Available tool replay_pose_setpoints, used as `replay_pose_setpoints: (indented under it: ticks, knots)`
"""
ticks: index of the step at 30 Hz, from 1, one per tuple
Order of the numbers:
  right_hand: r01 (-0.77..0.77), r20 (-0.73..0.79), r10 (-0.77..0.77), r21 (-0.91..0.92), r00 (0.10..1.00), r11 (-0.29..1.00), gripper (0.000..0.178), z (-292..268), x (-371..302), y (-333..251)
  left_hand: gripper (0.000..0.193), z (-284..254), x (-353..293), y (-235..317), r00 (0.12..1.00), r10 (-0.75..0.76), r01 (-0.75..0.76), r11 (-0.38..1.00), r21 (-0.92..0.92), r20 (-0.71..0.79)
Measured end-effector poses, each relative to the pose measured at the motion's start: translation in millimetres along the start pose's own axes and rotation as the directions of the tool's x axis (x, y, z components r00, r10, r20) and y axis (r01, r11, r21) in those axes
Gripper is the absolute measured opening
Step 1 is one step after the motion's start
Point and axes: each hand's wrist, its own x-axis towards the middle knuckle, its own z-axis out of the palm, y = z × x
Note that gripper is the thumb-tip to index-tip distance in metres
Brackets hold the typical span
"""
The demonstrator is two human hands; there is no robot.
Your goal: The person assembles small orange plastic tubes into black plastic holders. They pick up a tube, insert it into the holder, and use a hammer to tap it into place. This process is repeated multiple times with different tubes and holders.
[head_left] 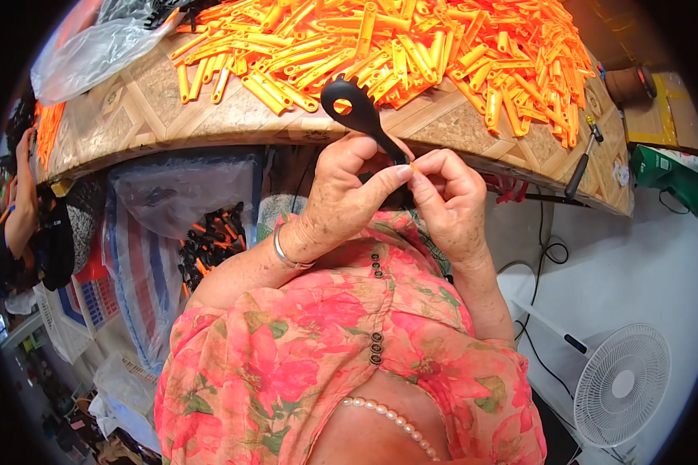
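Far to the left of the hands, a co-worker's bare arm (pixel 23 205) reaches up beside a strip of orange pieces (pixel 49 132) at the end of the worktop (pixel 139 112). Farther in, beyond the hands and to their left, a crumpled clear plastic bag (pixel 93 63) lies on the patterned surface. Nearer, below the worktop edge and left of the hands, a big plastic-lined sack (pixel 136 225) stands open, with a jumble of black and orange parts (pixel 213 246) inside. The left hand (pixel 349 182) (its wrist circled by a silver bangle (pixel 284 249)) holds a black handle-shaped piece (pixel 363 120) between thumb and fingers, the broad end with its round hole pointing up and away, toward the worktop edge. The right hand (pixel 448 194) meets it at the lower end — thumb and forefinger pressed together, with a sliver of orange (pixel 413 168) showing between the fingertips of both hands; which hand grips that sliver I cannot tell. Straight beyond the hands, and spreading to their right, a great heap of slim orange pieces (pixel 411 58) covers much of the worktop. Right of the hands, a small hammer-like tool (pixel 578 172) with a black handle lies at the worktop's edge — a green bag (pixel 665 178) sits farther right, and a white fan (pixel 623 384) stands nearer the body.
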Motion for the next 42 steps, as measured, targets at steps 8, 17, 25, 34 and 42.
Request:
replay_pose_setpoints:
  ticks: [8,17,25,34,42]
  knots:
    - [-0.197,0.04,0.197,-0.011,0.98,0.98,0.007,-1.6,1.4,-2.0,0.014,-5.0,1.5,-7.6,0.999,-0.047,0.048,0.976,0.213,-0.012]
    - [0.633,0.102,-0.721,-0.575,0.685,0.519,0.018,-30.9,15.7,-2.2,0.034,-12.2,11.6,23.7,0.962,-0.184,0.237,0.931,-0.278,0.201]
    - [0.595,0.206,-0.728,-0.735,0.654,0.326,0.022,-30.8,4.8,-3.7,0.044,-24.5,12.5,27.7,0.687,-0.392,0.687,0.624,-0.372,0.612]
    - [0.463,0.094,-0.657,-0.784,0.748,0.414,0.026,-37.6,12.7,16.9,0.034,-12.7,16.4,9.8,0.85,-0.375,0.419,0.907,-0.043,0.37]
    - [0.006,-0.255,-0.54,-0.901,0.802,0.434,0.033,-110.2,26.6,37.9,0.035,-11.2,14.8,9.6,0.892,-0.393,0.417,0.907,-0.067,0.224]
